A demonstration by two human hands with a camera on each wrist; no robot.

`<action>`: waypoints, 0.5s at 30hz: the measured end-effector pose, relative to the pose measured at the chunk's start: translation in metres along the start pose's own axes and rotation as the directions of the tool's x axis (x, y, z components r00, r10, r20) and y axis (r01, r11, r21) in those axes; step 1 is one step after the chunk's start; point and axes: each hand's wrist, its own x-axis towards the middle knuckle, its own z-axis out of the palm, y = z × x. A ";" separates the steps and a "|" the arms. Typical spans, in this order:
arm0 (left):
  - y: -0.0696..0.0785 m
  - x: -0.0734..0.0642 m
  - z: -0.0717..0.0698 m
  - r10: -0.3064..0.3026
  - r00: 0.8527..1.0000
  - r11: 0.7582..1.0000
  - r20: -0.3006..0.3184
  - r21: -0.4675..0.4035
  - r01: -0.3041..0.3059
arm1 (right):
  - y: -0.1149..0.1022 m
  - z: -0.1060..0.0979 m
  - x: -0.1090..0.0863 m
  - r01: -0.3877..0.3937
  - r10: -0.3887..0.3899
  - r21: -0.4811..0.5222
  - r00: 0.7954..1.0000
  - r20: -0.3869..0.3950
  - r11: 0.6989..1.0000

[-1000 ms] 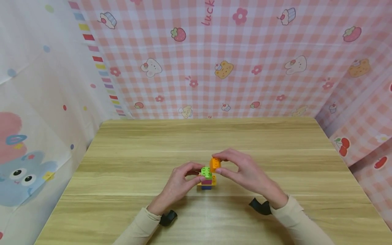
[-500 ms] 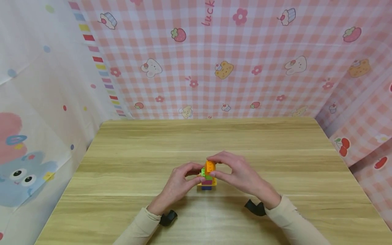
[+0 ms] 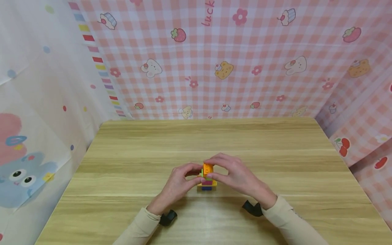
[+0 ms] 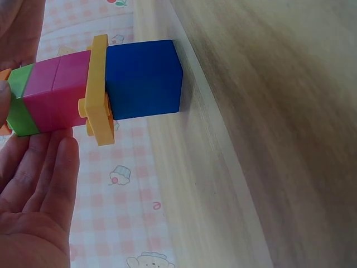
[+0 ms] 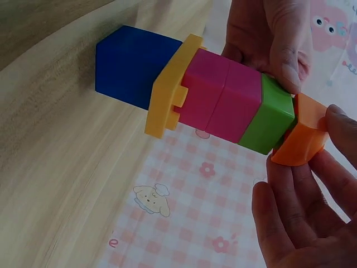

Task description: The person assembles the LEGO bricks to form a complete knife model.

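Note:
A stack of toy building blocks stands upright on the table. Its bottom is a blue block (image 4: 145, 78), followed by a yellow plate (image 5: 173, 86) and two pink blocks (image 5: 220, 95). A green block (image 5: 268, 114) sits above the pink ones. My left hand (image 3: 181, 182) holds the stack at the green block between thumb and fingers. In my right hand (image 3: 237, 173) an orange block (image 5: 304, 131) is pinched between thumb and fingers. The orange block is right at the top of the green block, slightly tilted against it in the right wrist view.
The wooden table (image 3: 137, 149) reaches back to a pink checked cloth (image 3: 199, 51). A white patterned cloth (image 3: 46, 102) hangs at the left. Black wrist straps (image 3: 168, 217) show under both forearms.
My right hand has moved left and slightly down, bringing the orange block from beside the green block to over it. My left hand has stayed in place on the stack.

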 end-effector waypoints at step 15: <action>-0.002 0.003 -0.002 -0.018 1.000 1.000 0.021 0.001 0.018 | 0.004 0.004 0.002 0.043 -0.044 -0.047 0.999 -0.011 0.998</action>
